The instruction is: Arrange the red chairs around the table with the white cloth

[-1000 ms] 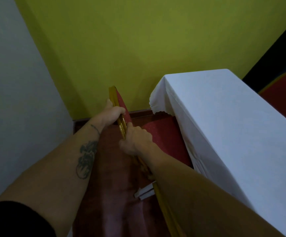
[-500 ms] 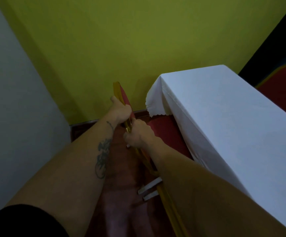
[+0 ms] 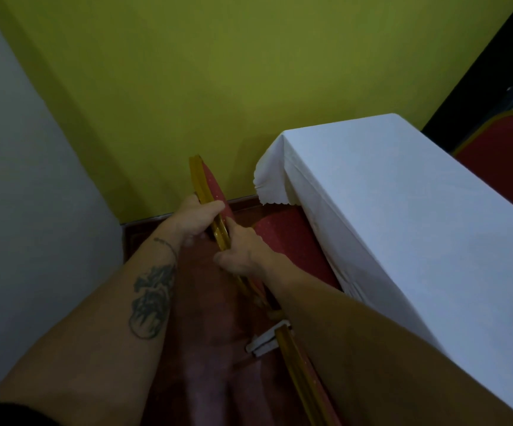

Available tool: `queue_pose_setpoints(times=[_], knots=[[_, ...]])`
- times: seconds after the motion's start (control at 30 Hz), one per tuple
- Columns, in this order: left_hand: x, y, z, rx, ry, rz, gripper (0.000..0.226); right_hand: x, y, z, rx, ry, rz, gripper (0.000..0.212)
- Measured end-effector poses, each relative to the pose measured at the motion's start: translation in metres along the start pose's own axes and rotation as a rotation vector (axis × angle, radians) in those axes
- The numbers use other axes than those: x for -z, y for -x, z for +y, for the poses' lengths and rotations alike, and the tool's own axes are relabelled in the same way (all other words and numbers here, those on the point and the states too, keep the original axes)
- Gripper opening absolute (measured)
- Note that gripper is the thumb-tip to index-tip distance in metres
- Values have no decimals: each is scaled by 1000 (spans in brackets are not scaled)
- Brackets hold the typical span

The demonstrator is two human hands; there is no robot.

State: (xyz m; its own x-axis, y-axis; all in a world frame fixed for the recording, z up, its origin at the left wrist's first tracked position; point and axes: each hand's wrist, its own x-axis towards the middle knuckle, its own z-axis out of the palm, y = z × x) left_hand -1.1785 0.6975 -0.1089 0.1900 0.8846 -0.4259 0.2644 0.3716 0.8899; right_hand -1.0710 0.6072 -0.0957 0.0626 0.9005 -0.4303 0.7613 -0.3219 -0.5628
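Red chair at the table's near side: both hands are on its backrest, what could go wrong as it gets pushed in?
1. The seat of the red chair sits right beside the hanging white cloth; pushing further could snag it and drag it askew.
2. The left hand and right hand wrap the backrest's gold frame, so fingers might get pinched against the table edge.
3. The yellow wall is close ahead; the chair may bump it.

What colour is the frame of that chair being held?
Gold chair frame, seen best in the head view.

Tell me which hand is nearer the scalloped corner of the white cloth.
Right. The right hand grips the red chair's gold backrest frame on the cloth side, below the hanging corner. The left hand grips the frame's far side, farther from it.
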Motion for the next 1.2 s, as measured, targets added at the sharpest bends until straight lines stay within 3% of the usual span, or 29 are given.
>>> queue_pose_setpoints(times=[0.07, 0.23, 0.47, 0.63, 0.8, 1.07, 1.2], knots=[[-5, 4, 6, -14, -6, 22, 15, 3, -2, 0, 8, 7, -5, 69], [-19, 11, 6, -29, 7, 41, 21, 4, -5, 12, 27, -7, -17, 65], [-29, 20, 0, -65, 45, 81, 20, 2, -9, 23, 17, -2, -18, 85], [-23, 22, -4, -76, -84, 123, 18, -8, 8, 16, 17, -28, -3, 101], [-26, 32, -7, -117, -210, 211, 28, -13, 29, 19, 3, 86, 65, 61], [-37, 96, -34, -26, -241, 99, 20, -16, 107, 63, -47, 143, -59, 46], [-58, 150, -50, -5, -185, 55, 22, -24, 159, 91, -15, 73, -4, 46]])
